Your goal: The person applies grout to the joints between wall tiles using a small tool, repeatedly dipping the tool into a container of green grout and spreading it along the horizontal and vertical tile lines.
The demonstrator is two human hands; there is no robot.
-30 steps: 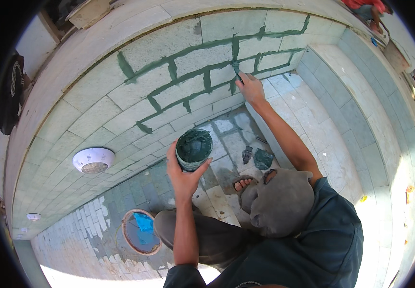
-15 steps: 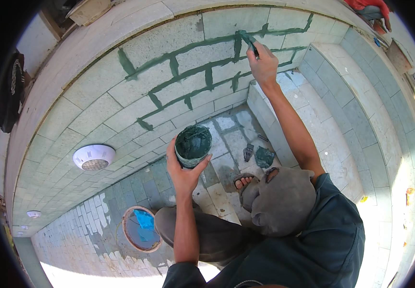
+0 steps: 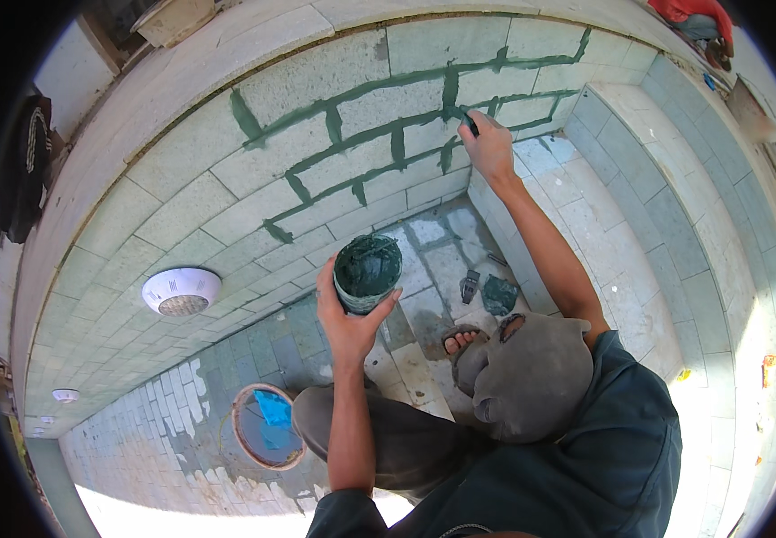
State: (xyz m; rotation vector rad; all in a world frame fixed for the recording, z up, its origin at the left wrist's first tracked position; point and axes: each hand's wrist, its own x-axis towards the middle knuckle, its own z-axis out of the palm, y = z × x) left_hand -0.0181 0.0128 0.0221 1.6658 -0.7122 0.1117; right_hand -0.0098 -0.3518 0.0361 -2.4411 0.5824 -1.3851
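My left hand [image 3: 348, 323] is wrapped round a tub [image 3: 367, 272] of thick dark green grout, tilted so its open top faces me. Higher up, my right hand [image 3: 488, 148] grips a small dark-handled spreading tool [image 3: 467, 122]; whether its green-smeared tip is a brush or a blade I cannot tell. That tip touches the tiled wall [image 3: 307, 152], where an upright joint meets a long one. Bands of green grout [image 3: 397, 146] cover many of the upper joints, while the lower and left joints show no green.
A round basin [image 3: 267, 455] of water with a blue piece in it stands by my knee. Near my foot lie a dark clip-like item [image 3: 470, 287] and a green-smeared piece [image 3: 499, 294]. A white round lamp [image 3: 182, 291] juts from the wall. Steps [image 3: 639, 170] rise at right; another person [image 3: 702, 20] is beyond.
My right hand has moved the spreading tool down along the upright joint, from the upper long joint to the lower one. My left hand still holds the tub.
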